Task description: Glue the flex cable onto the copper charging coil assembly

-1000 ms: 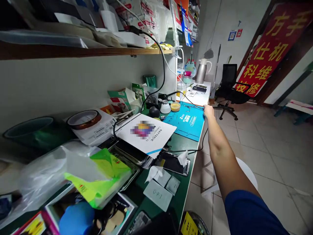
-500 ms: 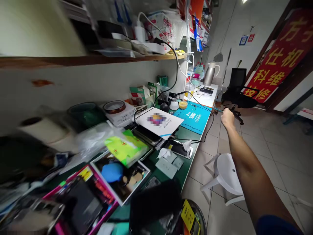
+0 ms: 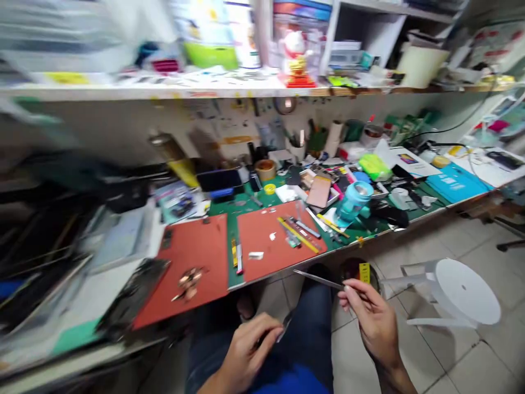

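My right hand (image 3: 367, 314) pinches a pair of slim metal tweezers (image 3: 318, 279), their tip pointing left past the bench edge. Lower and to the left, my left hand (image 3: 251, 347) is closed above my lap. A small shiny piece (image 3: 285, 328) shows at its fingertips, too blurred to name. Both hands are off the bench, in front of two reddish-brown mats (image 3: 262, 230). On the right mat lie a yellow strip (image 3: 298, 235) and several slim tools. Copper-coloured bits (image 3: 191, 282) sit on the left mat.
A light-blue fan-like bottle (image 3: 355, 202) and a pink-backed phone (image 3: 319, 191) stand among clutter on the bench. A white stool (image 3: 467, 290) is at the right, near a bin (image 3: 361, 271). Stacked panels (image 3: 118, 235) fill the left side. A shelf (image 3: 164, 92) runs overhead.
The view has swung left from the far end of the bench to its front. My right arm, stretched out before, is drawn back near my lap. My left hand has come into view.
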Demonstrator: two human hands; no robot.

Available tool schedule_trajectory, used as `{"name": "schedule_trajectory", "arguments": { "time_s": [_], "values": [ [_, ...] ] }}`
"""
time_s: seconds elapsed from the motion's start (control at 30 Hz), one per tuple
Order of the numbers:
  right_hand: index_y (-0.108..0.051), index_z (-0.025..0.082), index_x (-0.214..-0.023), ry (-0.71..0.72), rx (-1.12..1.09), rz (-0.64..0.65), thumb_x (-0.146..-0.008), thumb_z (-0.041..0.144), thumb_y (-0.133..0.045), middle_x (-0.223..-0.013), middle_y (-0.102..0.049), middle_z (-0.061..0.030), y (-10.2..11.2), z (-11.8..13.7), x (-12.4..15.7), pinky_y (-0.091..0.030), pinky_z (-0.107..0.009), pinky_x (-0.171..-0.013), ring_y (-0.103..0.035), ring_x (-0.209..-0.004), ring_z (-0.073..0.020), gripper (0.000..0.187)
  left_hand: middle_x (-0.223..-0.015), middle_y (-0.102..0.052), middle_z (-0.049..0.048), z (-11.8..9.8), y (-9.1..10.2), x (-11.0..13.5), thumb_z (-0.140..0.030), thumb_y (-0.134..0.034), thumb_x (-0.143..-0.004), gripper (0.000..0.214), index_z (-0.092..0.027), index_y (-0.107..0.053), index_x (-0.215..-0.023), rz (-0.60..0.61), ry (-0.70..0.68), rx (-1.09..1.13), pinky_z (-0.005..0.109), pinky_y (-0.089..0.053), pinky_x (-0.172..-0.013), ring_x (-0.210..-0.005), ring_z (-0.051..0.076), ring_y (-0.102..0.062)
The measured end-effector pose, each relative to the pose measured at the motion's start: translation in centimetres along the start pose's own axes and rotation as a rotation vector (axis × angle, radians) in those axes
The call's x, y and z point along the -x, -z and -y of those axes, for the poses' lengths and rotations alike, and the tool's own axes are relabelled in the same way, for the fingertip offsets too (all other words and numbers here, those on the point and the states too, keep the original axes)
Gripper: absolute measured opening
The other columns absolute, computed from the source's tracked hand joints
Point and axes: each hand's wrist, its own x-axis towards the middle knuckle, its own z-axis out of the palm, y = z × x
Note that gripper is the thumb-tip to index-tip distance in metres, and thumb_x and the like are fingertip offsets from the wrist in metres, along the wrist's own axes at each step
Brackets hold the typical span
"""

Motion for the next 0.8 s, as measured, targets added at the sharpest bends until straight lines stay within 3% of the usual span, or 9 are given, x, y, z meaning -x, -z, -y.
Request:
{"name": "schedule_trajectory", "arguments": {
  "time_s": [0.07,0.17,0.27,0.4,0.53,0.7,0.8],
  "values": [
    [-0.078,0.025,-0.105,0.091,0.113,0.172,-0.095,0.047,-0.073,-0.087,-0.081,-0.0073,-4.9,2.5,1.7,-0.065,-0.034,-0.069,-0.078,-0.075,-0.0226,0.025,-0.091,-0.077,0.0047,0.5,3.3,3.0,-0.02,-0.059,-0.106,0.014,-0.019,-0.07,-0.115,-0.177,0.019,-0.087,0.02,-0.06,-0.07,-0.078,0.014,-0.076],
    [-0.077,0.025,-0.103,0.291,0.319,0.341,-0.099,0.039,-0.068,-0.087,-0.079,-0.0046,-9.3,6.2,3.2,-0.061,-0.031,-0.072,-0.076,-0.075,-0.02,0.017,-0.11,-0.077,0.0118,1.3,7.4,5.8,-0.022,-0.072,-0.099,0.04,-0.016,-0.064,-0.138,-0.414,-0.026,-0.397,0.03,-0.062,-0.087,-0.097,0.021,-0.077],
    [-0.075,0.025,-0.099,0.445,0.458,0.447,-0.101,0.031,-0.064,-0.086,-0.077,-0.0029,-11.8,8.9,5.1,-0.056,-0.027,-0.067,-0.073,-0.073,-0.0171,0.013,-0.114,-0.077,0.0139,1.7,9.8,6.9,-0.02,-0.077,-0.096,0.051,-0.013,-0.061,-0.143,-0.368,-0.108,-0.508,0.035,-0.061,-0.09,-0.099,0.024,-0.075],
    [-0.073,0.024,-0.097,0.561,0.555,0.501,-0.099,0.023,-0.061,-0.08,-0.074,-0.0018,-14.4,10.5,7.5,-0.05,-0.027,-0.061,-0.066,-0.065,-0.0147,0.012,-0.117,-0.079,0.0144,1.8,9.9,6.8,-0.018,-0.076,-0.096,0.044,-0.011,-0.064,-0.138,-0.328,-0.211,-0.491,0.04,-0.059,-0.093,-0.105,0.027,-0.074],
    [-0.072,0.023,-0.096,0.624,0.501,0.459,-0.095,0.02,-0.059,-0.072,-0.068,-0.0001,-16.9,10.1,7.8,-0.048,-0.026,-0.058,-0.059,-0.06,-0.0133,0.013,-0.107,-0.081,0.012,3.2,9.1,6.0,-0.004,-0.068,-0.097,0.03,-0.01,-0.069,-0.126,-0.348,-0.283,-0.414,0.039,-0.058,-0.092,-0.102,0.025,-0.075],
    [-0.077,0.022,-0.1,0.427,0.251,0.406,-0.095,0.036,-0.074,-0.076,-0.074,-0.0014,-19.7,7.3,6.1,-0.053,-0.025,-0.058,-0.064,-0.061,-0.013,0.015,-0.109,-0.081,0.0152,5.9,8.8,4.3,-0.002,-0.062,-0.097,0.031,-0.01,-0.07,-0.125,-0.316,-0.32,-0.339,0.041,-0.058,-0.096,-0.11,0.028,-0.076],
    [-0.079,0.02,-0.097,0.429,0.188,0.353,-0.098,0.035,-0.071,-0.078,-0.075,-0.0037,-20.4,5.9,4.6,-0.055,-0.026,-0.063,-0.067,-0.066,-0.0141,0.016,-0.112,-0.082,0.0135,6.9,8.1,3.2,-0.004,-0.063,-0.097,0.033,-0.014,-0.071,-0.127,-0.321,-0.27,-0.316,0.041,-0.057,-0.098,-0.11,0.027,-0.077]
  ]
}}
